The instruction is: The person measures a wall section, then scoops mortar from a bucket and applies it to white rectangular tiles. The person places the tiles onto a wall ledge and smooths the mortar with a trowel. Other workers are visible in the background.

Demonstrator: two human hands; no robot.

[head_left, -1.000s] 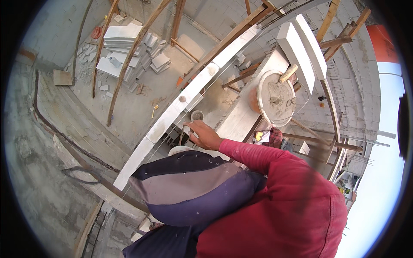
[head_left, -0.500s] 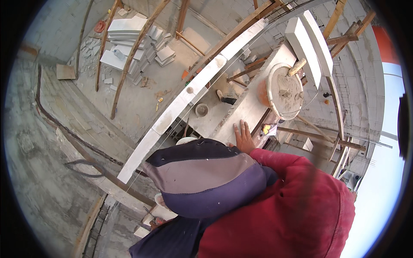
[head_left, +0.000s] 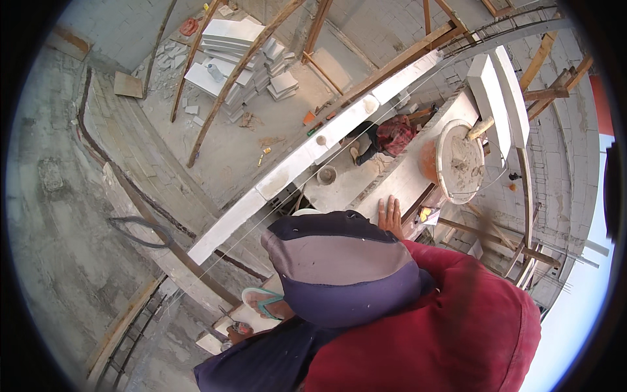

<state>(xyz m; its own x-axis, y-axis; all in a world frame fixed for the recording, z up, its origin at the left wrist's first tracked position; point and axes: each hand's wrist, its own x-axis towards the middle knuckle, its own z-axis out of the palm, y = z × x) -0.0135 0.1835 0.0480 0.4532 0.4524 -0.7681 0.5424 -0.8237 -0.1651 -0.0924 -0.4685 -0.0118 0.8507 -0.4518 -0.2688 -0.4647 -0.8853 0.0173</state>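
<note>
My right hand point(head_left: 391, 217) lies flat on a pale plank point(head_left: 373, 194), fingers spread, with nothing in it. Beyond it stands an orange bucket point(head_left: 428, 160) of grey mortar point(head_left: 461, 163), a wooden handle point(head_left: 481, 128) sticking up at its rim. At the lower left, partly hidden by dark cloth, my left hand point(head_left: 239, 335) is closed around a small tool with a reddish part point(head_left: 242, 327); its kind is unclear. My bent knee point(head_left: 346, 261) fills the middle. Left of it runs a row of white blocks point(head_left: 287, 173) with a taut string beside it.
White slabs point(head_left: 499, 98) lean beyond the bucket. Below, a co-worker in a checked shirt point(head_left: 396, 135) bends near a small bucket point(head_left: 326, 174). Stacked blocks point(head_left: 228, 42) and wooden props point(head_left: 245, 65) stand on the lower floor. My sandaled foot point(head_left: 264, 302) rests left of my knee.
The view has shifted, so most of the scene sits farther right and lower. A co-worker's back has come into sight below, and more of my sandaled foot shows. My right hand stays on the plank.
</note>
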